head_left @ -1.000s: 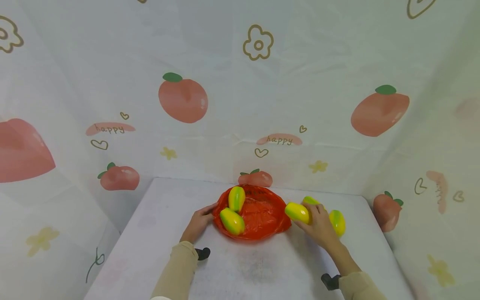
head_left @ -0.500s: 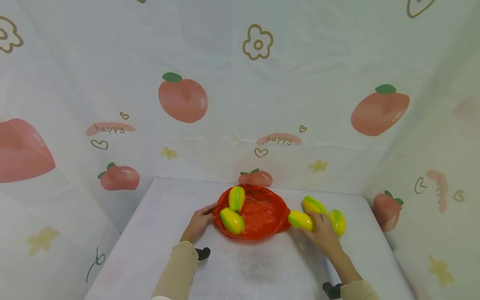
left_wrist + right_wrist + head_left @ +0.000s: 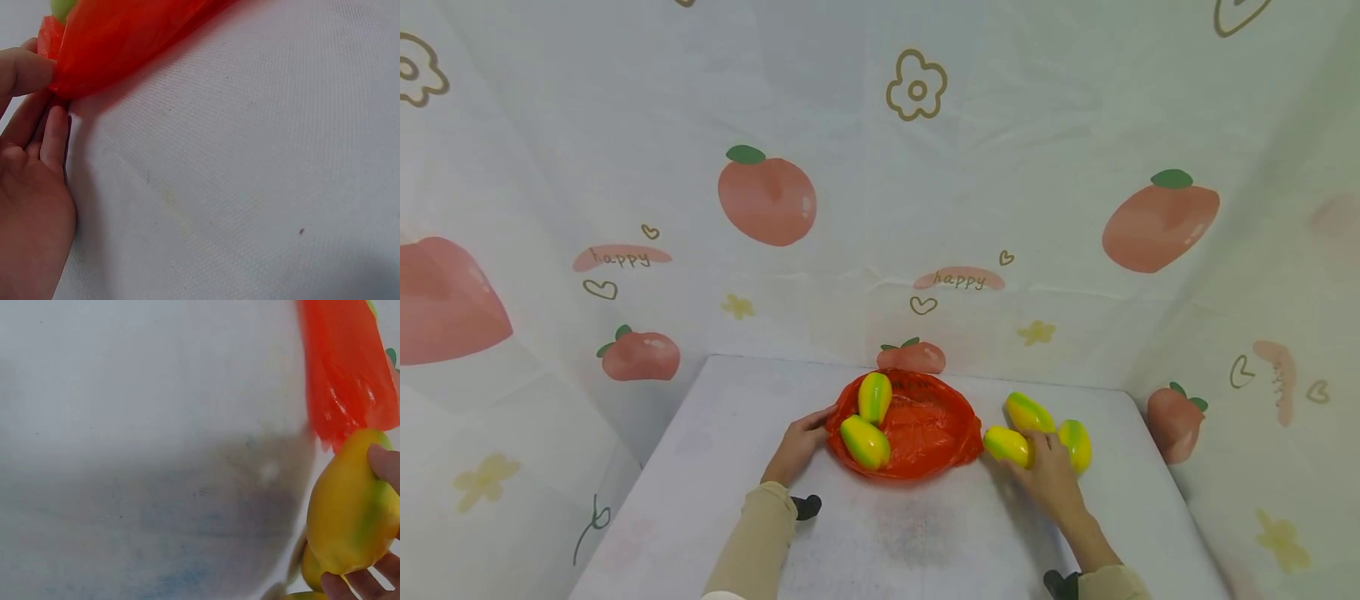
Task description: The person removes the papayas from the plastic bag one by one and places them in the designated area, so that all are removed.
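Note:
An opened-out red plastic bag [image 3: 928, 433] lies at the middle of the table, with two yellow-green papayas inside, the far papaya [image 3: 875, 398] and the near papaya [image 3: 865, 442]. My left hand [image 3: 800, 446] pinches the bag's left edge between thumb and fingers; the left wrist view shows the thumb on top of the red film [image 3: 125, 50]. Right of the bag, my right hand [image 3: 1048, 475] grips a third papaya [image 3: 350, 506] between thumb and fingertips. Two more papayas stand just beyond that hand, one behind [image 3: 1028, 412] and one to its right [image 3: 1077, 445].
The white table [image 3: 917, 542] meets a printed cloth backdrop [image 3: 850, 317] right behind the bag. More of this cloth hangs at the left and right sides. Dark wrist mounts [image 3: 807, 507] show at both sleeves.
My right hand has drawn its papaya a little to the right and toward me, away from the bag's right edge. The left hand and the bag stay in place.

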The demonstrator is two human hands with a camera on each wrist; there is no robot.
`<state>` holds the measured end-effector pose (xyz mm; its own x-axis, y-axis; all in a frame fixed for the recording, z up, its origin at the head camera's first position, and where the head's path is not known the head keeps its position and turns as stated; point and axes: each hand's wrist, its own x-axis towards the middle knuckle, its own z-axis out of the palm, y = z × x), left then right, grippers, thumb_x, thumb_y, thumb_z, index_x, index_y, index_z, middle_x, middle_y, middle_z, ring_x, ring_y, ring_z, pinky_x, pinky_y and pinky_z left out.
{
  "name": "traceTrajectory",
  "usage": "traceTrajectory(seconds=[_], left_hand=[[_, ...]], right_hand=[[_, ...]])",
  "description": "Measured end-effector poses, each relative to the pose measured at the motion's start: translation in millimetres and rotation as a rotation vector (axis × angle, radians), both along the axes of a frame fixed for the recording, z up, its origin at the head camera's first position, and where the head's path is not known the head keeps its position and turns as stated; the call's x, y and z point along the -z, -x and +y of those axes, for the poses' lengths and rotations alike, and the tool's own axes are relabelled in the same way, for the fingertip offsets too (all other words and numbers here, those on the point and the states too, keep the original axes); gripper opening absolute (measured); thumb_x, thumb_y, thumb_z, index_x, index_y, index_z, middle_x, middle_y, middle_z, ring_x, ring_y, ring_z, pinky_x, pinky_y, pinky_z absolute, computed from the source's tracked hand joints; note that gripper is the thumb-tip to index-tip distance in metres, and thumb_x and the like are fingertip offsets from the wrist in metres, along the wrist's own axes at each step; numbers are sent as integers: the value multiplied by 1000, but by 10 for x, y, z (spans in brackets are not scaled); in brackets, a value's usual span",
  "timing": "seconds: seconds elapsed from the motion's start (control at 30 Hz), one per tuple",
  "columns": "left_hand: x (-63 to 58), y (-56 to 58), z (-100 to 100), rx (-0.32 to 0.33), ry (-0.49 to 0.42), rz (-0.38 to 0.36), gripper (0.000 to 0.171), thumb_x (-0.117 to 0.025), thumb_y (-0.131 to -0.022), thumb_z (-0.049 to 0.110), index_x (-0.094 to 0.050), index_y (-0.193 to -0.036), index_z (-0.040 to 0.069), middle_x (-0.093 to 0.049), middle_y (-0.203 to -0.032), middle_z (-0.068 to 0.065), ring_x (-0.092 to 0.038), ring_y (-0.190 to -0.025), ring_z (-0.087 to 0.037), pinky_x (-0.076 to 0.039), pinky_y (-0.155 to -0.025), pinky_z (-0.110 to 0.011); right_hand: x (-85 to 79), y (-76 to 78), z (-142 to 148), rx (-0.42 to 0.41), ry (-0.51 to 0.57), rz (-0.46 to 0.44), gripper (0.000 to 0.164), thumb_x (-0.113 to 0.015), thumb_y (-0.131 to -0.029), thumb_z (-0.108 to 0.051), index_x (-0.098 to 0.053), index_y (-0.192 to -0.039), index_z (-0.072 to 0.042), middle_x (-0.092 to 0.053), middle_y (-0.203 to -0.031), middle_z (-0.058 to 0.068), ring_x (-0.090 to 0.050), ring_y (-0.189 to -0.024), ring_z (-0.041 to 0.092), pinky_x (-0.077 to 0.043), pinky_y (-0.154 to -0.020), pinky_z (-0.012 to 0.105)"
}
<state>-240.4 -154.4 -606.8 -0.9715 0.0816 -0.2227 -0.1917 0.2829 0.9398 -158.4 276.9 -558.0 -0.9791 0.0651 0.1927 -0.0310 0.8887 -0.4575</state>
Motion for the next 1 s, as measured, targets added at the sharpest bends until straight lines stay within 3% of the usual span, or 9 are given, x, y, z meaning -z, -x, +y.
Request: traceTrajectory(seconds=[0.2,0.53,1.0], left_hand=[[-12,1,1,-7,5,-3,52,-52,-94,10,-61,-143,27,-52,-156,-2,-39,-151,-30,-30,-126,-55],[11,-3,10,-7,0,-5,51,-52,-95,10,-62,-142,27,-54,-154,-2,-41,-150,-30,-32,-125,-55],[-7,-10,4,-6,-1,7,51,-51,-95,10,-61,-143,26,-53,-155,-2,-39,-151,-30,-30,-126,-55]], right_hand=[[74,12,-3,8,-24,18,65,-85,-80,-26,-54,-131,1,-58,-120,25,-56,-108,39,-51,-96,57],[162,1,1,38,-39,-52,65,-83,-83,-29,-54,-132,0,-56,-121,25,-54,-108,38,-51,-94,55],[129,-26,-19,23,-35,-27,68,-83,-83,-30,-54,-135,1,-54,-123,29,-54,-107,44,-48,-88,57]])
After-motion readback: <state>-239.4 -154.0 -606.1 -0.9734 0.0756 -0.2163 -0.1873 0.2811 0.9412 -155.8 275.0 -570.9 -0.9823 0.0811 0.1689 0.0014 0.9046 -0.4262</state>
